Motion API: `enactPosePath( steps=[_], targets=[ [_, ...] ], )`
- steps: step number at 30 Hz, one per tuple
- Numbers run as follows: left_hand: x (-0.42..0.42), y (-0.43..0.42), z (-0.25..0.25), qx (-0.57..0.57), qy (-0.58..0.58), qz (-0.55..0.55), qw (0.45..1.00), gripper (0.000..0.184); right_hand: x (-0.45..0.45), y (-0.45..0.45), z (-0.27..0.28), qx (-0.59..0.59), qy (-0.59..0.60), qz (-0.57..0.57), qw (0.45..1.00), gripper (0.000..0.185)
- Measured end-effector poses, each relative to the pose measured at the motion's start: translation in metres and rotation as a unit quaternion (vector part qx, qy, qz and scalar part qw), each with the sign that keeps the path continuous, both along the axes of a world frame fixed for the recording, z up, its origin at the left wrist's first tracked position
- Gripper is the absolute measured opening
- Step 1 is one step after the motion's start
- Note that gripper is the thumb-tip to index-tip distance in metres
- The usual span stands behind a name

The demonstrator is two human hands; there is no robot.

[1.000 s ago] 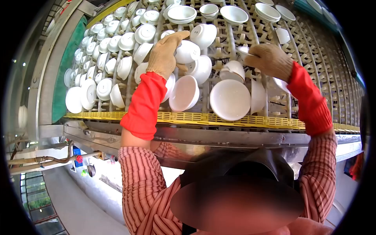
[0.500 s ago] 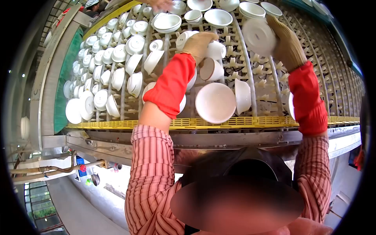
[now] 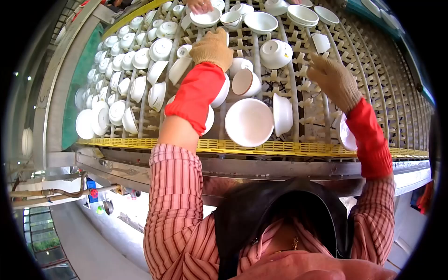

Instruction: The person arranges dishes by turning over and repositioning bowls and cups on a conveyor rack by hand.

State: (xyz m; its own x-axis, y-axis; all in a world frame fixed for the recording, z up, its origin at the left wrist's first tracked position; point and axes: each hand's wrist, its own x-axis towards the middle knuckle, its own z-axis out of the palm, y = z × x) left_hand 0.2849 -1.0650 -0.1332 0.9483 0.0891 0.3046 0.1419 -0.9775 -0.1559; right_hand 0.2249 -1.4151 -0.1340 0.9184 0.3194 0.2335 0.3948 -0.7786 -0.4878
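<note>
My left hand (image 3: 212, 49), in a tan knit glove, curls its fingers over a white bowl (image 3: 227, 39) that is mostly hidden behind it. My right hand (image 3: 332, 80), gloved alike, is over bare pegs with its fingers bent and apart, holding nothing. To its left is a tilted white bowl (image 3: 276, 53), base showing. Above its fingers stands a small white dish (image 3: 321, 43), edge up. Nearer to me are a bowl with a brown rim (image 3: 246, 82), a large bowl facing up (image 3: 248, 122) and one on its side (image 3: 283, 114).
A pegged rack belt (image 3: 308, 109) carries rows of white bowls (image 3: 141, 59) on the left. Along its near side runs a yellow edge strip (image 3: 275, 148). Another person's hand (image 3: 199, 6) touches a bowl (image 3: 206, 17) at the far side. A white dish (image 3: 346, 133) leans beside my right sleeve.
My right hand no longer holds the round white dish and has moved slightly down. My left hand has shifted up and left. The bowls on the belt have slid a little left.
</note>
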Motion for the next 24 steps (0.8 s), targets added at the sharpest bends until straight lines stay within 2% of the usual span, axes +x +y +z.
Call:
enactPosePath(
  steps=[1, 2, 3, 5, 7, 8, 10, 12, 13, 14, 17, 18, 19, 20, 21, 23, 24],
  targets=[
    [0.010, 0.003, -0.006, -0.012, 0.009, 0.042, 0.999, 0.038, -0.019, -0.008, -0.001, -0.013, -0.034, 0.023, 0.999, 0.058],
    [0.015, 0.005, 0.005, -0.091, 0.027, 0.055, 0.994, 0.035, -0.037, -0.017, 0.005, -0.069, -0.060, 0.033, 0.995, 0.064],
    [0.021, 0.018, 0.011, -0.123, 0.017, 0.047, 0.991, 0.036, -0.057, -0.027, 0.011, -0.124, -0.082, 0.041, 0.988, 0.072],
    [0.029, 0.048, 0.024, -0.184, -0.004, 0.027, 0.982, 0.038, -0.089, -0.050, 0.014, -0.136, -0.057, 0.028, 0.989, 0.078],
    [0.011, 0.046, 0.049, -0.207, -0.052, 0.042, 0.976, 0.043, -0.112, -0.064, 0.009, -0.124, -0.029, 0.003, 0.992, 0.084],
    [0.019, 0.060, 0.034, -0.165, -0.119, -0.007, 0.979, 0.049, -0.121, -0.068, 0.005, -0.109, -0.013, -0.012, 0.994, 0.087],
    [0.008, 0.057, 0.014, -0.097, -0.046, -0.037, 0.994, 0.053, -0.130, -0.066, 0.014, -0.121, 0.011, -0.015, 0.992, 0.094],
    [-0.003, 0.059, 0.000, -0.087, 0.043, -0.090, 0.991, 0.055, -0.137, -0.070, 0.003, -0.165, -0.010, 0.012, 0.986, 0.093],
    [-0.011, 0.061, -0.003, -0.113, 0.099, -0.127, 0.980, 0.056, -0.139, -0.070, -0.001, -0.186, -0.021, 0.027, 0.982, 0.093],
    [-0.013, 0.068, 0.001, -0.156, 0.203, -0.120, 0.959, 0.050, -0.139, -0.069, 0.001, -0.191, 0.031, 0.017, 0.981, 0.091],
    [-0.060, 0.084, -0.008, -0.204, 0.093, -0.241, 0.944, 0.039, -0.127, -0.081, -0.016, -0.163, 0.034, 0.056, 0.984, 0.081],
    [-0.086, 0.080, 0.002, -0.226, 0.022, -0.218, 0.949, 0.041, -0.126, -0.081, -0.020, -0.108, 0.043, 0.036, 0.992, 0.070],
    [-0.109, 0.079, 0.019, -0.203, 0.031, -0.154, 0.966, 0.045, -0.128, -0.081, -0.021, -0.055, 0.057, 0.012, 0.997, 0.059],
    [-0.125, 0.096, 0.022, -0.173, -0.006, -0.122, 0.977, 0.049, -0.128, -0.082, -0.014, -0.019, 0.154, -0.040, 0.987, 0.045],
    [-0.142, 0.117, 0.027, -0.142, -0.039, -0.095, 0.984, 0.053, -0.124, -0.090, -0.018, -0.009, 0.167, -0.066, 0.984, 0.043],
    [-0.174, 0.152, 0.050, -0.082, -0.054, 0.080, 0.992, 0.051, -0.113, -0.094, -0.005, -0.028, 0.224, -0.105, 0.968, 0.037],
    [-0.187, 0.171, 0.064, -0.127, -0.011, 0.169, 0.977, 0.052, -0.109, -0.097, -0.008, 0.017, 0.202, -0.097, 0.974, 0.039]
  ],
)
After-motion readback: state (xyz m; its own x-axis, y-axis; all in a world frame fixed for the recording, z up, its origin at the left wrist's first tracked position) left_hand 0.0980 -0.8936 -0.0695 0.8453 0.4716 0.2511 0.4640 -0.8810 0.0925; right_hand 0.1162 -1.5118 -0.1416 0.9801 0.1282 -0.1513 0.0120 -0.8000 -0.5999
